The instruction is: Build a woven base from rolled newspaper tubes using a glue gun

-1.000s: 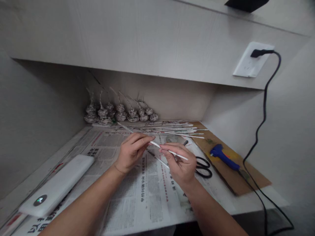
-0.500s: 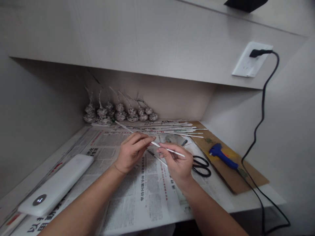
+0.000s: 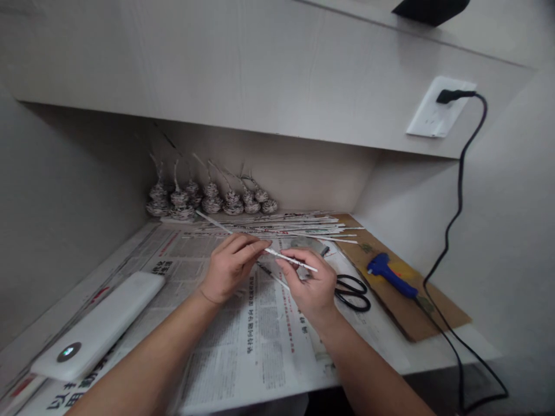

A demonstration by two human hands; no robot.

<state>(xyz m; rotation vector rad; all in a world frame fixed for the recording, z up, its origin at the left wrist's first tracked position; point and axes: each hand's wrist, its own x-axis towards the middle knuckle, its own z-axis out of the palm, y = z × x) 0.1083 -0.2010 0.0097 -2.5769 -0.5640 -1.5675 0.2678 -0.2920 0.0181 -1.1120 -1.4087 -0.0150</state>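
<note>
Over the newspaper-covered table, my left hand (image 3: pixel 232 266) pinches a thin white rolled-paper stick (image 3: pixel 295 262), part of which points away toward the back left. My right hand (image 3: pixel 312 283) is closed on the same stick nearer its right end, thumb and fingers pressed together. The stick's free tip sticks out past the right fingers. Another paper stick (image 3: pixel 273 274) shows below and between the hands, partly hidden by them. Black-handled scissors (image 3: pixel 353 292) lie just right of my right hand, their blades out of sight.
Several woven paper gourds (image 3: pixel 212 199) stand at the back left, with loose paper sticks (image 3: pixel 295 224) in front. A blue glue gun (image 3: pixel 392 274) rests on cardboard (image 3: pixel 416 323); a black cable (image 3: pixel 462 179) hangs at right. A white power bank (image 3: pixel 104 323) lies at left.
My right hand has shifted slightly left along the stick, closer to my left hand, which stays nearly in place. The view has moved slightly.
</note>
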